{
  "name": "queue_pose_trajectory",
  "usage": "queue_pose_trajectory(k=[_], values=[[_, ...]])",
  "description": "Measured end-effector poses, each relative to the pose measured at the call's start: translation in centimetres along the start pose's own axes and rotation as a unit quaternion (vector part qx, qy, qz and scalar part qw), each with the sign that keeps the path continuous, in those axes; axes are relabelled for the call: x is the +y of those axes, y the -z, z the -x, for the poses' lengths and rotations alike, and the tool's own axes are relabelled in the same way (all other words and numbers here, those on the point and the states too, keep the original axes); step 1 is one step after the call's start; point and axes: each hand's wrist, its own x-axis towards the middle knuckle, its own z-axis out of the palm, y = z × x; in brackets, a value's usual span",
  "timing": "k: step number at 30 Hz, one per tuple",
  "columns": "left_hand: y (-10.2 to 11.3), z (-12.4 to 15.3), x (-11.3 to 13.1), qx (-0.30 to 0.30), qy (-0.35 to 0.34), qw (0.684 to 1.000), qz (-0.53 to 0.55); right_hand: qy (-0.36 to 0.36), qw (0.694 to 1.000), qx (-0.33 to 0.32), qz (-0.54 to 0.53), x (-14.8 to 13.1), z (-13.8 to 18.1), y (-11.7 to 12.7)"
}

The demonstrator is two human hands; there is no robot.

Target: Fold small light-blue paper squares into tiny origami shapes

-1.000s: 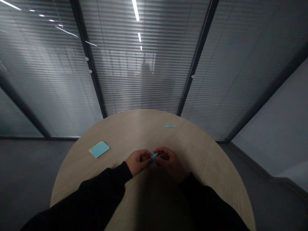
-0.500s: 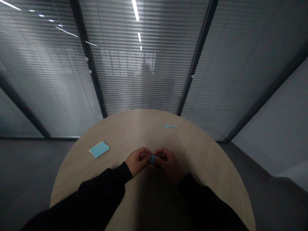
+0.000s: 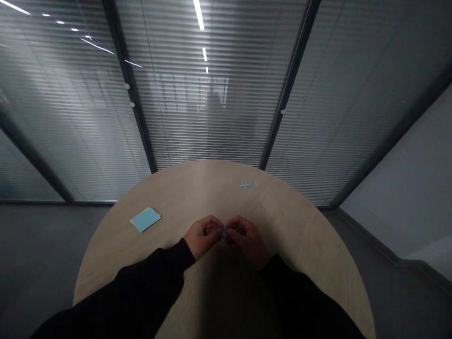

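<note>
My left hand (image 3: 204, 236) and my right hand (image 3: 247, 239) meet just above the round wooden table (image 3: 310, 245), fingertips pinched together. Between them sits a small folded piece of blue paper (image 3: 223, 231); only a sliver of it shows, the rest is hidden by my fingers. Both hands are closed on it. Black sleeves cover both forearms.
A stack of blue square paper sheets (image 3: 146, 219) lies on the table to the left. A small folded blue paper figure (image 3: 249, 185) rests near the far edge. Glass walls with blinds and dark frames stand behind the table; grey floor surrounds it.
The blue paper between my fingers has become smaller and more hidden as my fingertips pressed closer together. My hands have hardly shifted.
</note>
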Motion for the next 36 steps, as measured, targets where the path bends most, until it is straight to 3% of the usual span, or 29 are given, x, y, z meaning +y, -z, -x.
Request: queue_pose_trajectory(k=[11,21,26,36], values=[[-0.7,0.3,0.6,0.030,0.004,0.998,0.060,0.036,0.999,-0.004,0.022,-0.2,0.0,-0.2],[-0.8,0.2,-0.2,0.006,-0.008,0.995,0.099,0.049,0.997,0.026,0.054,0.4,0.0,0.2],[-0.7,0.1,0.0,0.007,-0.013,0.997,0.080,0.086,0.990,0.018,0.111,0.1,0.1,0.4],[-0.8,0.5,0.9,0.045,-0.048,0.998,-0.012,0.117,0.985,0.020,0.125,-0.2,0.4,0.1]])
